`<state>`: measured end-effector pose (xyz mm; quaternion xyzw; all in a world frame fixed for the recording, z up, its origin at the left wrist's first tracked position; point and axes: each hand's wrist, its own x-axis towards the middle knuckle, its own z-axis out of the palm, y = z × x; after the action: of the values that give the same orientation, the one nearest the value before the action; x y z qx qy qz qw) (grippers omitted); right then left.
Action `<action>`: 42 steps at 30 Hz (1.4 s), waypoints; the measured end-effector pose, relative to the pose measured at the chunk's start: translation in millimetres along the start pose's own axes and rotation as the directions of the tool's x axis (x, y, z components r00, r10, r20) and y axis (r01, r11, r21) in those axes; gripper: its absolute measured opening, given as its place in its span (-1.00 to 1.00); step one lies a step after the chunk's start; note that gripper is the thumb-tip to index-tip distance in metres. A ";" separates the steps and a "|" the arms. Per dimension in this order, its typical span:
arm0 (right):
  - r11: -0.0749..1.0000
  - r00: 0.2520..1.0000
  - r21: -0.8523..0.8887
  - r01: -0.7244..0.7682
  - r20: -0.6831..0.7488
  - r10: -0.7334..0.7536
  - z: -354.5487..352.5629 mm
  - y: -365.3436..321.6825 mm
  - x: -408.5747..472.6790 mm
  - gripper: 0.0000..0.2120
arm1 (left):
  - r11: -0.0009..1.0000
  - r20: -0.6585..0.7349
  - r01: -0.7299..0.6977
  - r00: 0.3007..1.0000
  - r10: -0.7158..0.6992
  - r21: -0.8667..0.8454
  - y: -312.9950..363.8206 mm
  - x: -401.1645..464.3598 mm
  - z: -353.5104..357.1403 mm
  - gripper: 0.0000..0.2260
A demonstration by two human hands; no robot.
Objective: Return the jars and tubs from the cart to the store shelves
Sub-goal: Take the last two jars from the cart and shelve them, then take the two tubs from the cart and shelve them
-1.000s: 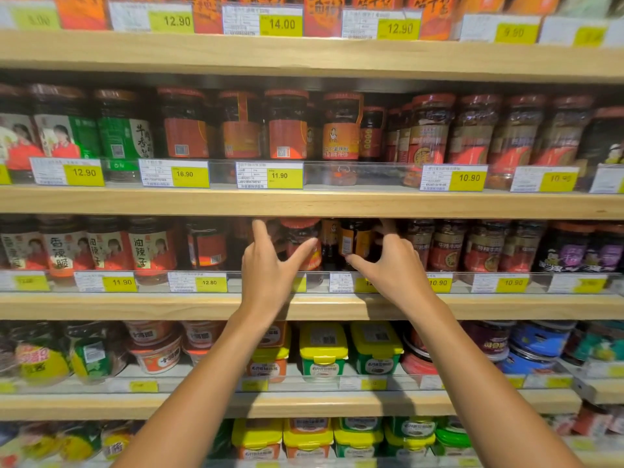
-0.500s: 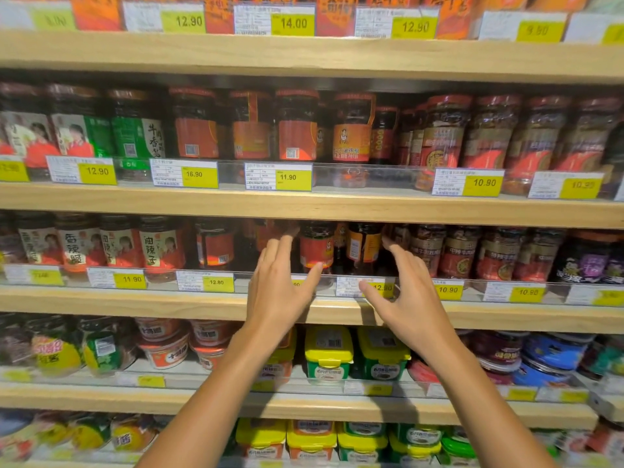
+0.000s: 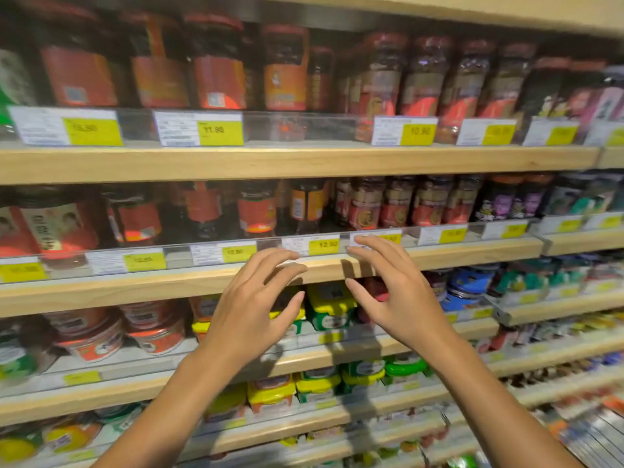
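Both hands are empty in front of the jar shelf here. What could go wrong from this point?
Both the left hand and right hand hang open close to the shelf edge, so a careless sweep might knock the price tags loose. The jars behind the clear rail stand tightly packed, so reaching in could tip one.

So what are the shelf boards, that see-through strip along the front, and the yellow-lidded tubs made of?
The shelf board looks like pale wood or wood-look laminate: faint grain, matte finish. The front strip seems to be clear glossy plastic, since jars show through it and price tags sit on it. The yellow-lidded tub looks like moulded plastic, smooth and slightly shiny, though blur leaves this uncertain.
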<state>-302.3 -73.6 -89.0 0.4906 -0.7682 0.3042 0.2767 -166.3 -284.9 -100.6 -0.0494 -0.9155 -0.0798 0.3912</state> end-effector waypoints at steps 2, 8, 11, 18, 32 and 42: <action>0.998 0.999 -0.060 -0.026 0.019 0.027 -10.5 7.9 -15.6 -0.60 | 0.999 0.075 -0.052 0.996 0.051 0.011 6.5 3.2 8.7 -0.66; 0.960 0.978 -0.235 -0.155 0.104 0.183 -49.2 27.4 -70.5 -0.52 | 0.977 0.211 -0.214 0.954 0.213 -0.015 35.6 19.6 39.9 -0.59; 0.927 0.955 -0.305 -0.217 0.131 0.267 -70.3 41.3 -97.9 -0.48 | 0.959 0.259 -0.280 0.925 0.280 -0.037 56.6 32.6 57.8 -0.57; 0.848 0.904 -0.421 -0.322 0.128 0.407 -121.9 81.1 -164.7 -0.39 | 0.910 0.356 -0.400 0.839 0.411 -0.108 127.7 66.1 111.5 -0.51; 0.591 0.718 -0.554 -0.586 -0.016 0.696 -273.6 178.1 -374.8 -0.38 | 0.715 0.439 -0.597 0.567 0.697 -0.363 375.8 109.4 279.6 -0.42; 0.297 0.429 -0.617 -0.728 -0.072 0.901 -324.3 211.6 -474.4 -0.30 | 0.523 0.376 -0.602 0.363 0.852 -0.603 495.6 101.1 409.4 -0.41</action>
<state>-283.0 514.4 -259.2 -0.0437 -0.9908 0.0850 0.0955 -450.3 280.4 -252.9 -0.5530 -0.8316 -0.0400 0.0324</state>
